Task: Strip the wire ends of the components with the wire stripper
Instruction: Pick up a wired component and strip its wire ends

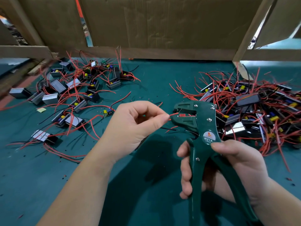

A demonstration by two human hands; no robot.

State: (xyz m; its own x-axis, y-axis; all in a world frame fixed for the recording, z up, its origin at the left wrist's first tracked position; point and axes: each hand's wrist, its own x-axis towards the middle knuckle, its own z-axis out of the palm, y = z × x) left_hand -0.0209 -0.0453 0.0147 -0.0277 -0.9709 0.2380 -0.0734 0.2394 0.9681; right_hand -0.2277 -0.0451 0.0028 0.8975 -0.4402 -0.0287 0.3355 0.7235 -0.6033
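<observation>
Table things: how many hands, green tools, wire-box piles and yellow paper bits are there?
Hands: 2 (left hand pinching a red wire, right hand)
Green tools: 1, the wire stripper
Component piles: 2 (left pile, right pile)
Paper bits: 1, the yellow paper scrap
Total: 6

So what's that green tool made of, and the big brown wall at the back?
The green tool looks like metal under glossy green paint: it shines, and bare silver rivets show through it. The handles may be plastic-coated; that is hard to tell. The right hand holds it. The brown wall looks like plain matte cardboard, with faint ridges, creases and rough cut edges.
</observation>
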